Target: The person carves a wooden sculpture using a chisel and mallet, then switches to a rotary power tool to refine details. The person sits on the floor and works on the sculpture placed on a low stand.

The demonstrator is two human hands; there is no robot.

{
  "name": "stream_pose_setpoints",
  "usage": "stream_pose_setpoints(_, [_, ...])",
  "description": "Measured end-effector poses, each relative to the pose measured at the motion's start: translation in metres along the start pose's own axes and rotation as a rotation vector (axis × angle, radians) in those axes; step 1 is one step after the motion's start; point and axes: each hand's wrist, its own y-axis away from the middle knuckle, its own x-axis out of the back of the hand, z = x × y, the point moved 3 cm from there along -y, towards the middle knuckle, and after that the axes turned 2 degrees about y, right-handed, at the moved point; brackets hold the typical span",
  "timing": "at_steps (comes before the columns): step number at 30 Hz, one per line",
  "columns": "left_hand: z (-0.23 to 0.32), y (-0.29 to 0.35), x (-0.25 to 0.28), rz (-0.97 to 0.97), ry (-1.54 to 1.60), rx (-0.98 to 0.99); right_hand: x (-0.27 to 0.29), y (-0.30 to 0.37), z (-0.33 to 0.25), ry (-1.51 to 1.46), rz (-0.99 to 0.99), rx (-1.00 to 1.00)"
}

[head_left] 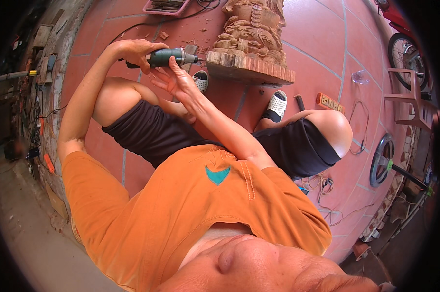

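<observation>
A green and black die grinder (pixel 165 58) with a silver collar lies sideways in front of me. My left hand (pixel 134 52) is wrapped round its rear end. Under its front part, my right hand (pixel 177 80) has its fingers stretched apart, with the thumb up against the grinder's body. The bit points right, toward the edge of a carved wooden statue's base (pixel 249 68); I cannot tell whether they touch. Above that thick base rises the brown carved statue (pixel 251 29), its top cut off by the picture's upper edge.
Wood chips lie on the red tiled floor (pixel 312 29) by a pink tray of tools (pixel 166 7). To the right are an orange power strip (pixel 330 102), a clear cup (pixel 360 77), loose cords, a plastic chair (pixel 409 95) and a motorbike wheel (pixel 406 58). A brick edge runs along the left.
</observation>
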Motion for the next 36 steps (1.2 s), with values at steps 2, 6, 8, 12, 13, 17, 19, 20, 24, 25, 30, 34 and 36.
stream_pose_setpoints(2, [-0.001,0.0,0.0,-0.005,0.008,0.003,0.0,0.0,0.001,0.003,-0.008,-0.004])
stream_pose_setpoints(6, [-0.012,-0.004,-0.005,0.052,0.001,-0.032,0.002,-0.003,0.001,0.009,-0.021,-0.015])
stream_pose_setpoints(8, [-0.013,-0.005,-0.005,0.051,0.004,-0.024,0.002,-0.003,0.0,0.006,-0.019,-0.015])
stream_pose_setpoints(12, [-0.009,-0.004,-0.004,0.06,0.027,-0.018,0.005,-0.007,-0.003,0.011,-0.037,-0.002])
stream_pose_setpoints(13, [-0.006,-0.002,-0.003,0.061,0.036,-0.002,0.004,-0.007,-0.005,0.015,-0.048,0.003])
stream_pose_setpoints(17, [-0.015,-0.006,-0.006,0.105,0.018,-0.029,0.004,-0.008,-0.006,0.027,-0.027,0.013])
stream_pose_setpoints(19, [-0.018,-0.008,-0.007,0.112,0.02,-0.031,0.008,-0.012,-0.007,0.034,-0.017,0.011])
stream_pose_setpoints(20, [-0.017,-0.008,-0.006,0.115,0.02,-0.033,0.011,-0.015,-0.007,0.02,-0.018,0.014])
stream_pose_setpoints(24, [-0.009,-0.006,-0.003,0.107,0.038,-0.01,0.013,-0.018,-0.009,0.004,-0.008,0.024])
stream_pose_setpoints(25, [-0.012,-0.007,-0.004,0.117,0.038,-0.021,0.013,-0.018,-0.01,0.01,-0.003,0.027])
stream_pose_setpoints(30, [-0.015,-0.009,-0.005,0.145,0.018,-0.022,0.017,-0.022,-0.014,0.025,-0.025,0.019])
stream_pose_setpoints(34, [-0.006,-0.007,-0.001,0.115,0.03,0.022,0.018,-0.02,-0.016,0.042,-0.03,0.009])
stream_pose_setpoints(36, [-0.012,-0.008,-0.003,0.123,0.02,0.013,0.014,-0.019,-0.015,0.044,-0.034,0.008])
